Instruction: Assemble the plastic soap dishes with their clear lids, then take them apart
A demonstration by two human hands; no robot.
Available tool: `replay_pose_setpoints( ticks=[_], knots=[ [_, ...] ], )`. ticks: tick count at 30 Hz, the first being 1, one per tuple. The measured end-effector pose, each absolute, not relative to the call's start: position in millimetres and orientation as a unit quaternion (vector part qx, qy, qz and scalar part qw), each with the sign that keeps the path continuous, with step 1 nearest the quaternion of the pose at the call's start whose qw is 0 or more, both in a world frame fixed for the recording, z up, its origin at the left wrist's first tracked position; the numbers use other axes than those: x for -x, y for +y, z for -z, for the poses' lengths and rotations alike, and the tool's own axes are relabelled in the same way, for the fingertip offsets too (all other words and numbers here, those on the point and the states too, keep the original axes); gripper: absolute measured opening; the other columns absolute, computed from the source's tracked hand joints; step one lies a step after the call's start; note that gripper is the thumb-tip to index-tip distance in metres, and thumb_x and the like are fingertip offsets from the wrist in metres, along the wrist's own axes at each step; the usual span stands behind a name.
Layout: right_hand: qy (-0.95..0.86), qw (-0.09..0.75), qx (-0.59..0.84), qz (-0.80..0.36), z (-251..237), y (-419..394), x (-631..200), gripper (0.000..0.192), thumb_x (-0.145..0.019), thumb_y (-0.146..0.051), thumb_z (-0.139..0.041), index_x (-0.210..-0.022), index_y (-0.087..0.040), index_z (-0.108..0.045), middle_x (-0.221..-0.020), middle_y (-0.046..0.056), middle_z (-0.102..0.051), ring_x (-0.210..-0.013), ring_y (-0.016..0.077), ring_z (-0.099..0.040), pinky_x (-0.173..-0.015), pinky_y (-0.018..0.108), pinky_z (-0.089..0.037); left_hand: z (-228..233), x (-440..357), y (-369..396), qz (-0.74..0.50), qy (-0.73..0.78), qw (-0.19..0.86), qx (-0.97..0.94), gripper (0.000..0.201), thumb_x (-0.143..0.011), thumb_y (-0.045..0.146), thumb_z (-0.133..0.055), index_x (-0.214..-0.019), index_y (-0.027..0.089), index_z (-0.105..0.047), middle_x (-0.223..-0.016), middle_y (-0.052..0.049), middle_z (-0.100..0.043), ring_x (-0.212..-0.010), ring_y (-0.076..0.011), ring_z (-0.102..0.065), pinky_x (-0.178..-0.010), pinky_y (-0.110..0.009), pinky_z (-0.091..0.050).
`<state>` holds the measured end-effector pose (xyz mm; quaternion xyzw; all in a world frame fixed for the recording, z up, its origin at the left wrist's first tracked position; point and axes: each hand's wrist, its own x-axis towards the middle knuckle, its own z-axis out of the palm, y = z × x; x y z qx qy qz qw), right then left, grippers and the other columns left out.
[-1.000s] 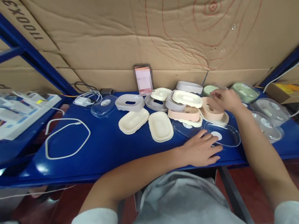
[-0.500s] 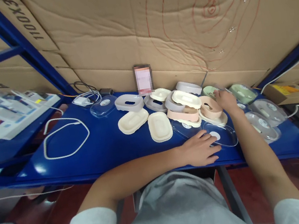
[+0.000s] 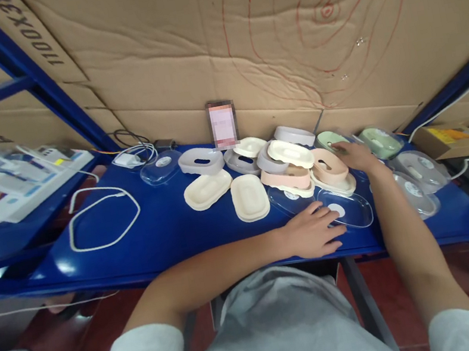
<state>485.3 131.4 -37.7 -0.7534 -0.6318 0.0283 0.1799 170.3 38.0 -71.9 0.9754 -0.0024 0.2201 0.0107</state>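
1. Left hand [image 3: 312, 231] lies palm down on the blue table [image 3: 168, 235] at the near edge. Fingers [image 3: 326, 221] extended, loosely spread, not curled around anything.
2. Fingertips of the left hand rest on the rim of a clear oval lid [image 3: 347, 213] that lies flat on the table; the lid has a white round patch at its centre. Contact is a flat press, no pinch.
3. Right hand [image 3: 355, 155] is reached farther back, over the cluster of oval plastic parts. Fingers bent forward; tips lie at a pale green oval piece [image 3: 328, 139] and just beside the pink oval shell [image 3: 327, 164]. Whether they pinch the green piece or only touch it: cannot tell, the hand covers the contact.
4. The pink shell sits on a cream base, touching the right hand's thumb side.
5. Left of the pink shell: a stack of cream, pink and grey pieces [image 3: 289, 163].
6. Two cream oval trays [image 3: 250, 197] lie apart from both hands, toward the table's middle.
7. More clear lids [image 3: 419, 191] lie right of the right forearm.
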Motion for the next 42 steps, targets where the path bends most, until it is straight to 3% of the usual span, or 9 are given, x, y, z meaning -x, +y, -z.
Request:
replay_pose_setpoints(
  ticks=[4, 10, 15, 17, 22, 27, 30, 33, 42],
  knots=[
    [-0.601, 0.226, 0.766, -0.006, 35.6, 130.8, -479.8, 0.046, -0.101, -0.049, -0.053, -0.133, -0.024, -0.075, -0.132, 0.016, -0.076, -0.130, 0.0423, -0.066, -0.117, 0.070, -0.038, 72.2, -170.0, 37.7, -0.225, -0.002, 0.012, -0.974, 0.038, -0.108, 0.043, -0.058, -0.132, 0.018, -0.075, -0.137, -0.016, -0.068, -0.117, -0.0282, -0.068, -0.113, -0.048, -0.042],
    [-0.588, 0.329, 0.738, 0.032, 14.0, 133.3, -467.6, 0.063, -0.110, -0.051, -0.022, -0.143, -0.020, -0.065, -0.135, 0.016, -0.074, -0.125, 0.0318, -0.069, -0.107, 0.050, -0.055, 71.4, -169.7, 37.8, -0.225, -0.003, 0.007, -0.974, 0.038, -0.108, 0.043, -0.059, -0.131, 0.019, -0.075, -0.136, -0.015, -0.069, -0.115, -0.0281, -0.068, -0.112, -0.048, -0.043],
    [-0.603, 0.321, 0.726, 0.077, -21.3, 75.8, -476.5, 0.056, -0.099, -0.055, -0.054, -0.146, -0.026, -0.066, -0.157, 0.014, -0.061, -0.146, 0.0382, -0.055, -0.124, 0.060, -0.037, 68.7, -168.4, 37.2, -0.226, -0.003, 0.003, -0.974, 0.038, -0.108, 0.044, -0.057, -0.130, 0.018, -0.075, -0.135, -0.015, -0.069, -0.113, -0.0276, -0.069, -0.113, -0.049, -0.043],
    [-0.595, 0.302, 0.741, 0.077, -23.2, 32.5, -491.6, 0.057, -0.098, -0.059, -0.052, -0.143, -0.028, -0.068, -0.147, 0.016, -0.068, -0.138, 0.0406, -0.062, -0.119, 0.061, -0.044, 68.4, -167.9, 37.0, -0.231, -0.004, 0.002, -0.973, 0.038, -0.108, 0.044, -0.058, -0.130, 0.018, -0.075, -0.135, -0.015, -0.069, -0.113, -0.0276, -0.069, -0.114, -0.048, -0.043],
    [-0.538, 0.129, 0.827, 0.095, 25.0, -67.7, -521.7, 0.085, -0.079, -0.085, -0.060, -0.153, -0.044, -0.057, -0.163, 0.016, -0.054, -0.144, 0.0568, -0.052, -0.110, 0.083, -0.040, 69.8, -168.2, 36.0, -0.250, 0.002, 0.000, -0.968, 0.035, -0.106, 0.041, -0.061, -0.127, 0.019, -0.077, -0.140, -0.016, -0.067, -0.119, -0.0292, -0.067, -0.114, -0.049, -0.043],
    [-0.570, 0.206, 0.787, 0.115, 66.6, -101.4, -509.0, 0.079, -0.091, -0.074, -0.056, -0.163, -0.043, -0.047, -0.163, 0.012, -0.054, -0.153, 0.0457, -0.047, -0.122, 0.068, -0.042, 68.9, -168.7, 35.1, -0.249, 0.004, -0.002, -0.969, 0.034, -0.106, 0.042, -0.060, -0.126, 0.019, -0.077, -0.140, -0.016, -0.066, -0.121, -0.0296, -0.066, -0.114, -0.050, -0.043],
    [-0.542, 0.313, 0.772, 0.108, 57.9, -91.0, -488.0, 0.070, -0.095, -0.067, -0.061, -0.161, -0.048, -0.049, -0.162, 0.007, -0.056, -0.152, 0.0404, -0.051, -0.125, 0.060, -0.043, 67.9, -168.4, 35.6, -0.238, 0.003, -0.001, -0.971, 0.034, -0.107, 0.042, -0.057, -0.125, 0.020, -0.076, -0.141, -0.016, -0.066, -0.121, -0.0289, -0.066, -0.114, -0.049, -0.043],
    [-0.565, 0.376, 0.724, 0.121, 33.3, -58.5, -464.7, 0.070, -0.098, -0.063, -0.060, -0.164, -0.042, -0.048, -0.168, 0.008, -0.049, -0.155, 0.0401, -0.046, -0.127, 0.063, -0.039, 66.5, -167.7, 35.7, -0.229, 0.003, 0.001, -0.973, 0.034, -0.108, 0.041, -0.056, -0.125, 0.019, -0.075, -0.141, -0.016, -0.066, -0.121, -0.0290, -0.066, -0.114, -0.050, -0.043],
    [-0.724, 0.351, 0.587, 0.089, -17.3, 92.8, -401.0, 0.072, -0.103, -0.064, -0.051, -0.165, -0.028, -0.047, -0.169, 0.012, -0.046, -0.158, 0.0333, -0.041, -0.131, 0.057, -0.034, 34.6, -159.7, 59.7, -0.395, 0.143, 0.056, -0.906, 0.035, -0.109, 0.041, -0.057, -0.136, 0.020, -0.064, -0.147, -0.016, -0.062, -0.135, -0.0311, -0.060, -0.118, -0.048, -0.047]
  ],
)
